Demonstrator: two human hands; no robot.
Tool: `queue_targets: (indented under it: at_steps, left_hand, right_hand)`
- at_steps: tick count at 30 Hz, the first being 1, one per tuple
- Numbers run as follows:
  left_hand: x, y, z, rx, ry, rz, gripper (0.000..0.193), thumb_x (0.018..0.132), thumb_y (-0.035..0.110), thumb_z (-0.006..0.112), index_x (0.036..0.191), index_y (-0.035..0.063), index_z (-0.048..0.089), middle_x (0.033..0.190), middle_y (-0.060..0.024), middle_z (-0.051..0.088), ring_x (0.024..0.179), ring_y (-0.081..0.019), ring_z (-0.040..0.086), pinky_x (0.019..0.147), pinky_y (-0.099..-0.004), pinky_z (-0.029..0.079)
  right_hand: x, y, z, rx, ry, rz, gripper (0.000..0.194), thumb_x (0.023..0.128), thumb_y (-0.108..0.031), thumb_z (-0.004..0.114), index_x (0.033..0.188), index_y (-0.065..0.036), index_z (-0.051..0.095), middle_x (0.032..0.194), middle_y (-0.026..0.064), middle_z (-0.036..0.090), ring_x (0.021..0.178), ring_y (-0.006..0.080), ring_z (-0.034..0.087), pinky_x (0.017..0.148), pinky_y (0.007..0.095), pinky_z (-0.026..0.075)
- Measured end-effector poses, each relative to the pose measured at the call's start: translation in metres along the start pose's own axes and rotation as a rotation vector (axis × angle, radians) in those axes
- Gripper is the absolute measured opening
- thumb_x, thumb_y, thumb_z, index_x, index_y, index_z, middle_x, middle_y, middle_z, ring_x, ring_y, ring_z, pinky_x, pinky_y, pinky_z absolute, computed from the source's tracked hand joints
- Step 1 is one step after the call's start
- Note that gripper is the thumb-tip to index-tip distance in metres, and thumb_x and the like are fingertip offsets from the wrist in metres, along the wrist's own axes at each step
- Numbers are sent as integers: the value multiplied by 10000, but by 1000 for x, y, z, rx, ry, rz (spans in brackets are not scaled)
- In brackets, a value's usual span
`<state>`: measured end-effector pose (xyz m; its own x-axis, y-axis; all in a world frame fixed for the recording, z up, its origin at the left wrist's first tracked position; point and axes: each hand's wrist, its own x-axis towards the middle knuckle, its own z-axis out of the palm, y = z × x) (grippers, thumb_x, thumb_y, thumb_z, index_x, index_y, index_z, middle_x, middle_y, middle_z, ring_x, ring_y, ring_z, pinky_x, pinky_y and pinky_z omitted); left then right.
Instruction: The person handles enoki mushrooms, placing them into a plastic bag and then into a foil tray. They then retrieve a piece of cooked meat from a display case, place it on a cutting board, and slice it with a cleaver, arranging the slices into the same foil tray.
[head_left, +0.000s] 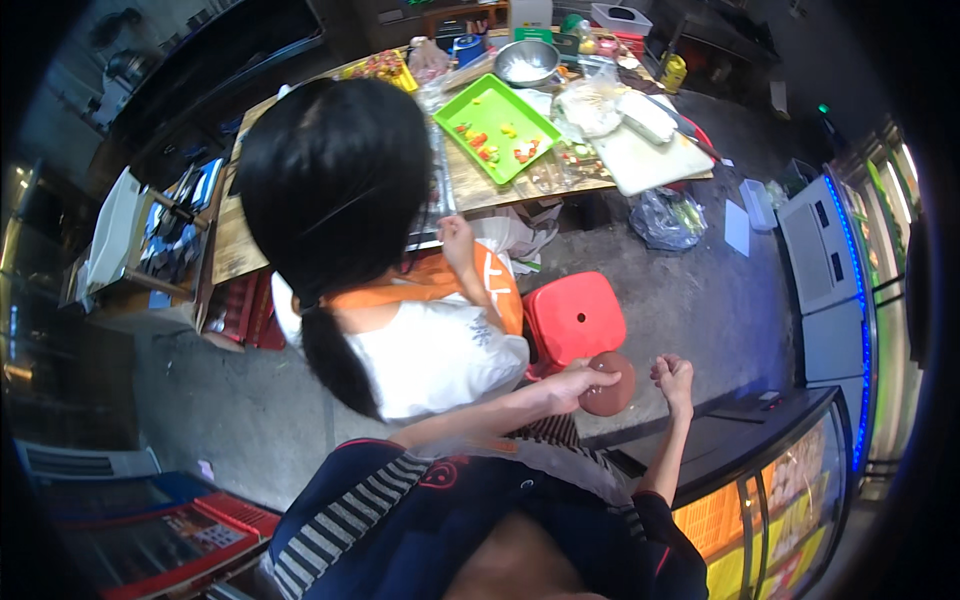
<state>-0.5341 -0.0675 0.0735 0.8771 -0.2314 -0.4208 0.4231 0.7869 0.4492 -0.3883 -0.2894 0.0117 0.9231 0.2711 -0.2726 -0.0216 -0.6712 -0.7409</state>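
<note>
My left hand (583, 381) grips a shiny reddish-brown round object (609, 396) with the thumb across its top; whether it is a small bowl or a lid, I cannot tell. To its right, my right hand (673, 377) is raised with its fingers curled in, and nothing shows in it. Just beyond the round object stands a red plastic stool (581, 319) with a hole in its seat. Close on my left is a person in a white shirt (427, 356) and orange apron, whose hand (456, 232) is at the table's edge.
Across the wooden table (487, 196) lie a green tray (491, 112) with chopped vegetables, a metal bowl (527, 64) and a white cutting board (649, 157) with a knife (679, 124). A glass-fronted display fridge (787, 480) stands at right. A plastic bag (667, 219) rests on the floor.
</note>
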Motion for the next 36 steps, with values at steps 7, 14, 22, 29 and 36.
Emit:
queue_targets:
  at_steps: [7, 14, 22, 29, 36]
  left_hand:
    - [75, 16, 22, -129, 90, 108, 407, 868, 87, 664, 1241, 1, 527, 1161, -112, 621, 1081, -218, 605, 939, -400, 491]
    - [222, 25, 55, -353, 259, 312, 418, 872, 105, 659, 1253, 13, 513, 1181, -132, 609, 1085, -246, 608, 952, -429, 497]
    - [308, 61, 83, -384, 396, 444, 427, 866, 112, 667, 1256, 28, 512, 1178, -125, 619, 1091, -254, 610, 975, -442, 483]
    - [348, 105, 78, -425, 472, 575, 371, 877, 95, 648, 1223, 17, 541, 1169, -127, 622, 1055, -250, 627, 940, -430, 510]
    - [399, 160, 47, -421, 499, 665, 361, 878, 81, 640, 1204, -36, 541, 1126, -151, 632, 1017, -246, 637, 914, -417, 525]
  right_hand:
    - [87, 32, -61, 59, -96, -45, 239, 923, -152, 584, 1000, 66, 641, 740, 111, 670, 597, 143, 652, 487, 258, 509]
    - [254, 62, -140, -273, -215, -485, 226, 932, -142, 570, 846, 54, 643, 637, 55, 625, 570, 119, 615, 479, 258, 462]
    - [326, -38, -215, 220, -373, -321, 242, 937, -194, 586, 841, 22, 641, 601, 2, 558, 530, 70, 517, 474, 223, 400]
    - [393, -86, -190, 9, -523, -557, 233, 950, -188, 572, 859, 18, 634, 616, 33, 601, 519, 78, 566, 461, 221, 454]
    - [500, -101, -173, -326, -471, -793, 242, 927, -176, 590, 815, 32, 642, 588, 46, 598, 493, 88, 562, 454, 250, 441]
